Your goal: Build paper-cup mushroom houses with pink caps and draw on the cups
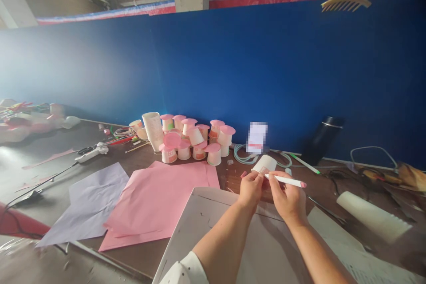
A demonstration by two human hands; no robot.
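My left hand (250, 190) is closed around the lower part of a white paper cup (266, 163), which lies tilted with its base away from me. A small reddish outline shows on the cup's side. In my right hand (289, 197) is a white marker (286, 180) with a pink end, its tip at the cup's wall beside my left fingers. Further back to the left stand several upturned paper cups with pink paper discs (227, 130) on top, some bearing drawn red windows.
Pink paper sheets (159, 195) and pale lilac paper (96, 197) lie to the left, with a white board (196, 226) under my forearms. A cup stack (153, 128), a black bottle (324, 140), a green-capped marker (304, 163) and cables (244, 155) are along the blue partition (266, 62). Another cup stack (372, 215) lies right.
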